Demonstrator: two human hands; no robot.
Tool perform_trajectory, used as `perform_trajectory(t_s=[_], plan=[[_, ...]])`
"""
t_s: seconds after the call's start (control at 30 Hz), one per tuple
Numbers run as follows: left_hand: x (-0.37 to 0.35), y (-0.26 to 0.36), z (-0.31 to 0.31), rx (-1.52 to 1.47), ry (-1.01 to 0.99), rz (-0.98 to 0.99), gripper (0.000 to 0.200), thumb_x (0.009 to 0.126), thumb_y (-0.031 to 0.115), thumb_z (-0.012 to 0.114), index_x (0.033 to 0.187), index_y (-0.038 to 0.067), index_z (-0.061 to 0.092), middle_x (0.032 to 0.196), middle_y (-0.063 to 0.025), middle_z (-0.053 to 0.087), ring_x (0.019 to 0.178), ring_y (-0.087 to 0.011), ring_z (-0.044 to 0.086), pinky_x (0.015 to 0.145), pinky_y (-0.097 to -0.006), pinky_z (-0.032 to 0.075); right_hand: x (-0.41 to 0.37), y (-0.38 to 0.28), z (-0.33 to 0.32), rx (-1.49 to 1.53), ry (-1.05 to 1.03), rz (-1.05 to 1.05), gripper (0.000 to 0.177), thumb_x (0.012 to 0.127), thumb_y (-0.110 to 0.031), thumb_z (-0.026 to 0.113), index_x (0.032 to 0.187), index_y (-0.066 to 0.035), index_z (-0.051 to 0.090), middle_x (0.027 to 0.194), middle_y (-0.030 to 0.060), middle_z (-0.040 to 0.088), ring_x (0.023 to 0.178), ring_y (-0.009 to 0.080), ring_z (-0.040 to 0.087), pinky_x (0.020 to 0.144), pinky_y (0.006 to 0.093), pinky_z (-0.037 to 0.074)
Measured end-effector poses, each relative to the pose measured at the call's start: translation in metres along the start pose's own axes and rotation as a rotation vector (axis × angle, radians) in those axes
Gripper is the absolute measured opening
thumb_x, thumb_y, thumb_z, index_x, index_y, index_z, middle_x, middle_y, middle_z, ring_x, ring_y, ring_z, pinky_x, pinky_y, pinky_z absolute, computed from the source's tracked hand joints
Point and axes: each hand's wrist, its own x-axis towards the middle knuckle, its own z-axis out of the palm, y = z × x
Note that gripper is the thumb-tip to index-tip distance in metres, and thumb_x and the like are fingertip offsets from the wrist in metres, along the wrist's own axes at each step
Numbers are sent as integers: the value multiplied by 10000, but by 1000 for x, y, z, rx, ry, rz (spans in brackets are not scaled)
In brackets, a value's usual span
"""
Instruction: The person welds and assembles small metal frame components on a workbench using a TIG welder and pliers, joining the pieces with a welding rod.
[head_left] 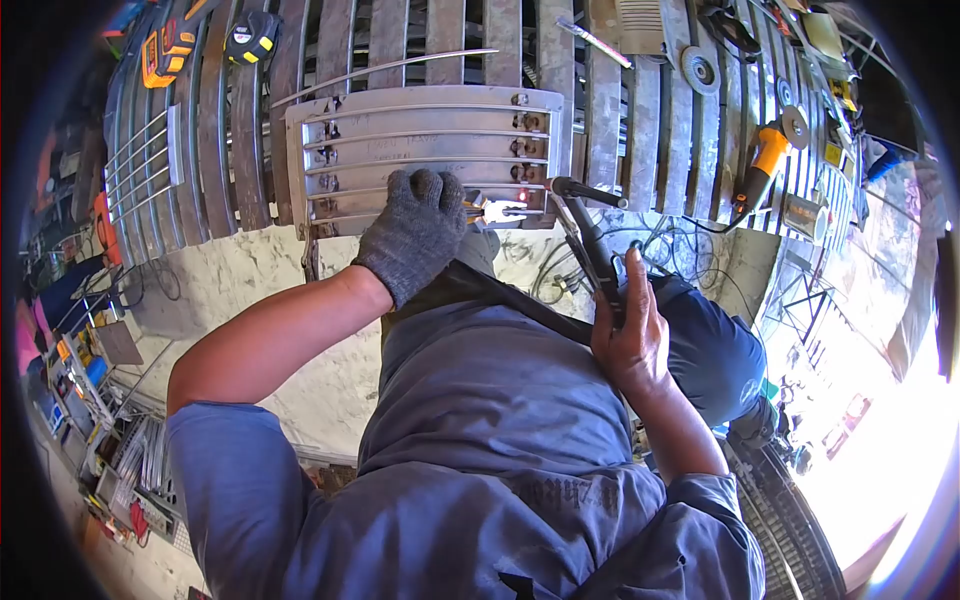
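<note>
A metal panel with parallel rods [420, 130] lies on the slatted bench. My left hand [415, 235], in a dark grey glove, is closed at the panel's near edge. Beside its fingers a small plier-like tool [505, 211] with an orange part and bright metal points right; its grip is partly hidden by the glove. My bare right hand [635, 330] is closed around a black welding torch [588, 232], its head near the panel's lower right corner. A thin, slim piece runs alongside the torch.
On the slatted bench [600, 130] lie an orange angle grinder [768, 160], a grinding disc [699, 70], a tape measure [252, 38] and a thin rod [400, 65]. A smaller rod grille [140, 165] is at left. Cables [560, 265] hang below the bench.
</note>
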Motion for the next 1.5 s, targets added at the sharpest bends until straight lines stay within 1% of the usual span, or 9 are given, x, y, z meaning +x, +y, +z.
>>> perform_trajectory(t_s=[0.17,0.3,0.37,0.47,0.8,0.97,1.1,1.37,1.5], plan=[[-1,-1,-5,-27,-54,11,363,948,209,673,1268,71,777,1337,-189,613,1218,-362,545,1005,-569,444,-18,2,-12,-20,55,51,816,984,3,753,1687,47,341,1380,363,679,1061,499,777,775,518,678],[-8,-3,15,-157,110,-36,427,962,200,673,1371,104,749,1419,-165,584,1346,-358,525,1136,-589,406,-44,6,-14,66,87,229,804,1006,-28,762,1679,72,335,1481,408,621,1193,545,745,882,540,674],[-16,2,20,-159,201,-62,456,967,192,676,1414,126,740,1460,-153,565,1405,-360,507,1205,-596,377,-51,8,-14,104,113,287,788,1013,-43,764,1670,91,351,1480,414,619,1179,558,742,905,540,661],[-25,8,16,-257,142,-140,495,974,179,679,1466,158,723,1505,-145,538,1452,-377,483,1257,-606,346,-55,8,-15,175,151,358,764,1024,-52,748,1671,88,367,1484,415,618,1212,563,727,941,534,641],[-22,8,4,-219,121,-131,396,948,160,708,1338,102,742,1431,-148,571,1355,-373,534,1160,-603,417,-53,20,-6,238,175,328,696,1025,-38,731,1644,78,434,1485,394,633,1318,551,686,1077,527,587],[-13,5,-3,-159,38,-91,465,925,178,712,1380,81,703,1453,-154,578,1380,-360,532,1175,-614,411,-54,21,-5,257,158,361,699,1024,-42,735,1646,74,437,1505,383,625,1341,542,675,1083,522,586],[-11,2,-5,-202,59,-84,449,941,131,707,1390,134,735,1415,-139,568,1333,-363,530,1140,-581,420,-52,22,-8,253,157,353,705,1024,-43,737,1651,68,436,1505,378,626,1339,536,677,1092,524,577],[-14,0,-10,-354,-42,-129,530,865,20,730,1377,149,764,1415,-125,578,1323,-382,530,1125,-541,432,-50,20,-10,247,155,347,698,1014,-32,749,1648,44,466,1431,355,677,1233,518,728,1013,521,604],[-13,-1,-24,-379,-4,-160,446,889,40,724,1327,111,770,1427,-147,591,1314,-389,548,1108,-551,454,-47,19,-13,259,130,334,704,1009,-26,753,1658,-6,480,1371,330,712,1151,489,763,952,502,625]])
